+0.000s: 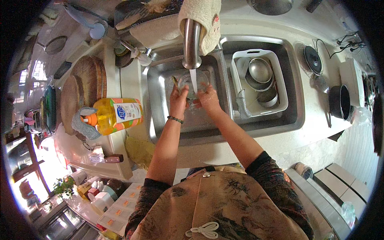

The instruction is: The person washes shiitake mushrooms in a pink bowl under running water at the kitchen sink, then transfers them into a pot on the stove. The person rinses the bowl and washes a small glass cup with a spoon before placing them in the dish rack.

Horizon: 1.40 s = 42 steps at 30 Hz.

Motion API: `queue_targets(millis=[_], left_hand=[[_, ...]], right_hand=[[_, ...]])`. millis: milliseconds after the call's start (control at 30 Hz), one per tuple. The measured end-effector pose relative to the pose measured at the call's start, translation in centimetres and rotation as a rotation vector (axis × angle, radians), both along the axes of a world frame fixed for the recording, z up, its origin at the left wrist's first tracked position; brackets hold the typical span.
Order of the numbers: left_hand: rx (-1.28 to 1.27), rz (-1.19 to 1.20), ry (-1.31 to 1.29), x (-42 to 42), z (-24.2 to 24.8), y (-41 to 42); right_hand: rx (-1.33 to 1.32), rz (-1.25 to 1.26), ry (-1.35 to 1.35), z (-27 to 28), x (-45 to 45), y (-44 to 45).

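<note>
Water runs from the metal faucet (192, 48) into the left basin of the steel sink (162, 126). Under the stream is a clear glass bowl (184, 78), hard to make out against the steel. My left hand (179, 97) grips its left side, with the thumb up; a beaded bracelet circles that wrist. At the bowl's right side my right hand (209, 98) is wet, its fingers curled around the edge. A small yellowish item (175, 80) shows by the left fingertips, too small to name. The bowl's underside is hidden.
In the right basin stands a white plastic tub (284, 90) holding metal bowls (259, 70), with a grey cloth (243, 105) over its rim. A dish soap bottle (120, 115), round wooden cutting boards (90, 75) and a cleaver (108, 158) lie left. A black pot (340, 102) stands right.
</note>
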<state>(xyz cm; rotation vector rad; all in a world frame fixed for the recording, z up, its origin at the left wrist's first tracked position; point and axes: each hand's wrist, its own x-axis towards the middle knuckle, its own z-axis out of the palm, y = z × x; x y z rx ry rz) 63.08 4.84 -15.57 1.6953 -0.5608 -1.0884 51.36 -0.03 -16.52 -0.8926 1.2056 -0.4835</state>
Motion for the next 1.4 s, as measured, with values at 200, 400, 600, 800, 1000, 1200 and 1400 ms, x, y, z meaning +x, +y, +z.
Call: queue_targets(millis=[200, 400, 600, 800, 1000, 1200, 1400], left_hand=[[-0.153, 0.011, 0.167, 0.8, -0.4, 1.1], [-0.448, 0.066, 0.617, 0.8, -0.6, 0.9], [-0.545, 0.075, 0.814, 0.0, -0.8, 1.1], [-0.444, 0.236, 0.769, -0.3, -2.0, 1.2], [-0.565, -0.005, 1.054, 2.0, -7.6, 1.8], [-0.023, 0.118, 0.804, 3.8, -5.7, 1.8], [-0.004, 0.139, 0.989, 1.5, -3.7, 0.0]], right_hand=[[0.132, -0.076, -0.162, 1.4, 0.2, 0.3], [0.047, -0.105, -0.090, 2.9, 1.0, 1.4], [0.012, 0.062, -0.111, 0.9, 0.3, 1.7], [-0.629, 0.380, 0.693, -0.1, -0.8, 0.5], [-0.826, 0.473, 0.153, 4.0, 0.6, 2.9], [-1.171, 0.906, 0.041, 1.4, -2.5, 0.9], [-1.021, 0.627, -0.016, 0.4, -2.3, 1.9]])
